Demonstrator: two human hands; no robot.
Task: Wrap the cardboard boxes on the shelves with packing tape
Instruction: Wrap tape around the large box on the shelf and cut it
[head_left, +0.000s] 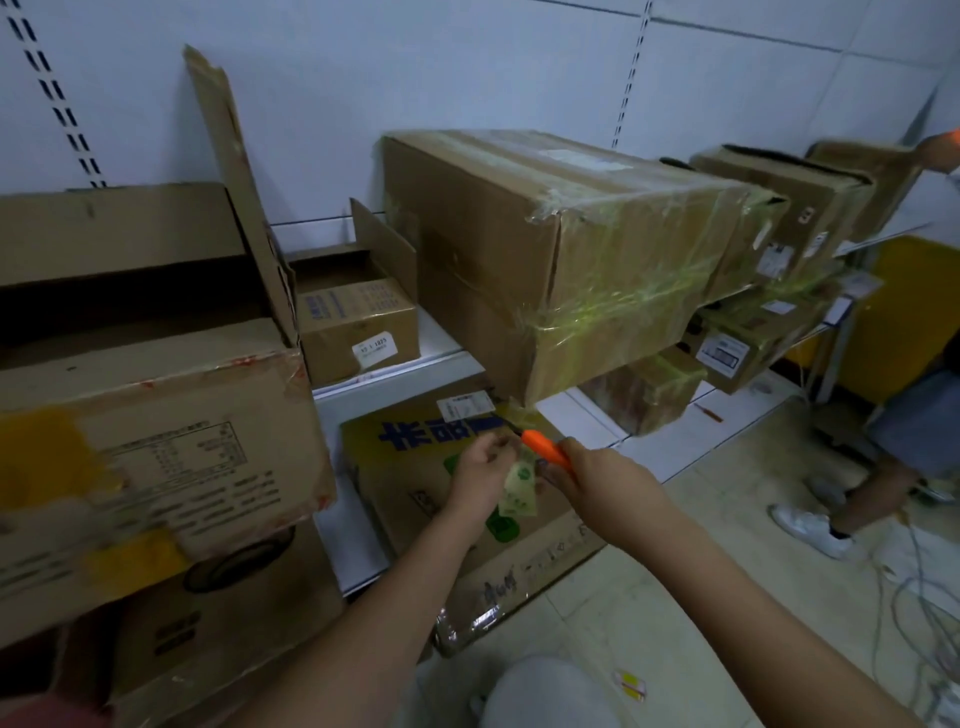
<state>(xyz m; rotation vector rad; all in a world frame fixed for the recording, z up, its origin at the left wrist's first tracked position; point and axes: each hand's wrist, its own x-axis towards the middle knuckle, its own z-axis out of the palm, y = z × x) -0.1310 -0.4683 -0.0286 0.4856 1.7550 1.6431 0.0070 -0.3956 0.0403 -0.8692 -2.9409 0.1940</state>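
**Tape getting cut under the big wrapped box**

Biggest thing here is the big taped box (561, 249) — already wound in shiny clear tape, sitting on the shelf (447, 364) with its near bottom corner poking out past the shelf edge, right above the person's hands. To the left, an open worn box (145, 405) hangs over that same shelf edge, one flap standing straight up. Between the two sits a small labelled box (358, 322), pushed back toward the white wall, so there's a bit of bare shelf in front of it. More wrapped boxes crowd the right end of the shelf.

Below, a flat printed box (467, 519) with blue characters sticks out from the bottom level onto the tiled floor (727, 545). The floor to the right of it is mostly open, though another person's leg and white shoe (813, 530) stand there, with loose cables along the far right edge.

The left hand (480, 475) has its fingers pinched together on a hanging strip of tape (519, 488) that runs down from the overhanging corner. The right hand (605, 478) is wrapped tight around an orange knife (548, 451) — its tip is up against the strip, just under the box corner. The hands are nearly touching.
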